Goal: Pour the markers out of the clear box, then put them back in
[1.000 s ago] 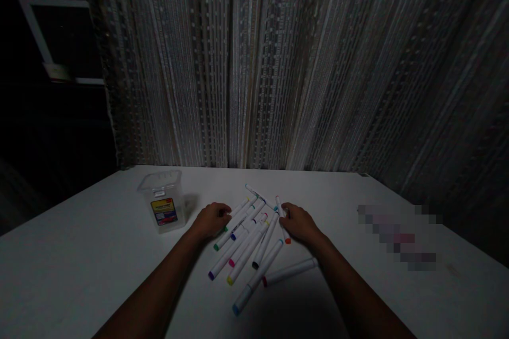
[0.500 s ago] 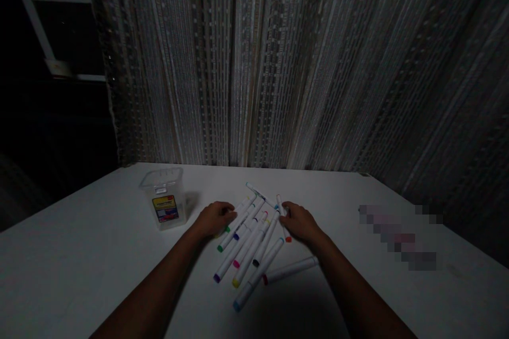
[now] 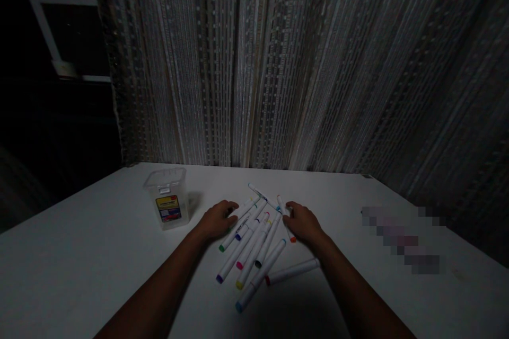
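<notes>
A loose heap of white markers with coloured caps lies in the middle of the table. My left hand rests at the heap's left edge, thumb and forefinger apart, against the markers there; its other fingers are partly hidden. On the opposite side, my right hand has its thumb and forefinger parted beside an orange-capped marker, the thumb at or very near it. Between the hands lie a purple-capped marker, a black-capped marker and several others. Closer to me are a blue-capped marker and a red-capped marker.
A clear plastic box with a lid and a colourful label stands left of my left hand. A blurred-out patch covers something on the right of the white table. Behind the table hangs a patterned curtain.
The view has shifted slightly. My right forefinger has drawn a little away from the orange-capped marker, which has turned slightly. The gap between my left thumb and forefinger looks a bit wider.
</notes>
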A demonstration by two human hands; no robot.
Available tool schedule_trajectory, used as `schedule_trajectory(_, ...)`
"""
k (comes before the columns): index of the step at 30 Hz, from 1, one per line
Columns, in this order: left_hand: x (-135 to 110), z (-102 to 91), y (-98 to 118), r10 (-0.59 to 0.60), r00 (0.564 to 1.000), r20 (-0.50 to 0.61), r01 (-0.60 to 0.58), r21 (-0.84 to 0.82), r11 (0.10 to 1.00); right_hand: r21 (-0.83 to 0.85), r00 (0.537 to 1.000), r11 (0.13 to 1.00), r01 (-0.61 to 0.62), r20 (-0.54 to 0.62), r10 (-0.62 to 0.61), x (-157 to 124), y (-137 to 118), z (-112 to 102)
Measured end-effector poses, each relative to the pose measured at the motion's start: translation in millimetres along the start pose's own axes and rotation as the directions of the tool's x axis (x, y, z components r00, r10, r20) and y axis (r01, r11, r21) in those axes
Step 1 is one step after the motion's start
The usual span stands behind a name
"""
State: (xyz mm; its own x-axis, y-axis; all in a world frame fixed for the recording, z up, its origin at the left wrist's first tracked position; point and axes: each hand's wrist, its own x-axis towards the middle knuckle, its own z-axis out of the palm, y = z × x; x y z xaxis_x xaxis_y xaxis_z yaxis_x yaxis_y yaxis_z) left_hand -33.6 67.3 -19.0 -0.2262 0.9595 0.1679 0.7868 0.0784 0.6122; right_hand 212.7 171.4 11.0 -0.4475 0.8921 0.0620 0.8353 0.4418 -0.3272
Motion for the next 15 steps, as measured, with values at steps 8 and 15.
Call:
schedule_trajectory(8,-2.2,1.1,3.6,-0.001,1.000,-0.006,0.001,0.006,1.000,0.005,0.995,0.995,0.095,0.004,-0.095,-12.4,-12.0,-2.6)
schedule_trajectory(15,-1.9,1.8,2.0,0.042,0.999,0.019,-0.042,0.029,0.999,-0.122,1.000,0.992,0.012,0.005,-0.012,-9.2,-9.1,-1.0)
